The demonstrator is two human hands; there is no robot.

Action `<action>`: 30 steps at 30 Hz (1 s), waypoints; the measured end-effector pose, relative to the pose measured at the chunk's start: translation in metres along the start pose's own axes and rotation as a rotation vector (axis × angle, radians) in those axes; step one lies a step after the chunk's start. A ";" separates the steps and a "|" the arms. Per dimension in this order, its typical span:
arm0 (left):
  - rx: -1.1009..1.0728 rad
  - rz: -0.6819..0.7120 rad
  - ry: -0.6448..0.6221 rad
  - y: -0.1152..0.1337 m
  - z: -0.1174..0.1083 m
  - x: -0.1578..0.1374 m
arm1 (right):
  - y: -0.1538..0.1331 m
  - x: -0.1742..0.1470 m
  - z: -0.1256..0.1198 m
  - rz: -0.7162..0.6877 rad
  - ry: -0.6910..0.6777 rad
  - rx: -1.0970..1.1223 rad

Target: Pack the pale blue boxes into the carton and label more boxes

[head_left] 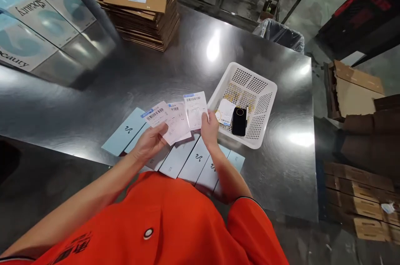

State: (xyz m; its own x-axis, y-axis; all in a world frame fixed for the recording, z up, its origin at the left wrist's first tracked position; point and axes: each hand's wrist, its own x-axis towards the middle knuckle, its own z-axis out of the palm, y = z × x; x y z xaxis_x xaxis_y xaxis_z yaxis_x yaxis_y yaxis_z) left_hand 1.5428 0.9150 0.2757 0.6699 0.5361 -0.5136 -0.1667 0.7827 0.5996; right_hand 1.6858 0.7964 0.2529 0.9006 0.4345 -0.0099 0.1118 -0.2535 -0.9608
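Steel warehouse counter [193, 61]: white barcoded shipping labels [175, 121] are fanned near its front edge, pinched by left hand [149, 142] and right hand [208, 128], seemingly being sorted above pale blue flat boxes [187, 158]; matching calls for careful reading.

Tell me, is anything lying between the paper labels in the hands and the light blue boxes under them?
Nothing visible does. The left hand and right hand hold the labels fanned just above the row of boxes; the basket stands to the right.
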 end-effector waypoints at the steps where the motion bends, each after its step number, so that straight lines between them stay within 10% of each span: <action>1: -0.018 -0.012 0.006 -0.001 0.000 0.000 | 0.000 -0.001 0.000 -0.016 -0.009 -0.008; 5: -0.041 -0.045 0.057 -0.007 0.005 0.003 | -0.003 -0.009 0.001 -0.075 -0.126 -0.013; 11: 0.005 -0.040 0.266 -0.010 0.013 0.009 | 0.003 0.001 -0.008 0.034 0.118 0.121; 25: 0.017 0.009 0.120 -0.010 0.004 0.002 | 0.000 0.004 0.002 0.308 -0.124 0.248; 30: 0.115 -0.049 -0.003 -0.003 0.004 -0.007 | -0.003 -0.002 -0.001 0.145 -0.109 0.220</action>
State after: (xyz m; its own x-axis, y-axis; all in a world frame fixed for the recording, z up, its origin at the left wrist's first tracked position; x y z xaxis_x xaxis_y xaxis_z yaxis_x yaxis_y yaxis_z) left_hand 1.5409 0.9075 0.2799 0.6772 0.4974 -0.5422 -0.0498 0.7662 0.6407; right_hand 1.6839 0.7958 0.2563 0.8487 0.5007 -0.1703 -0.1196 -0.1318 -0.9840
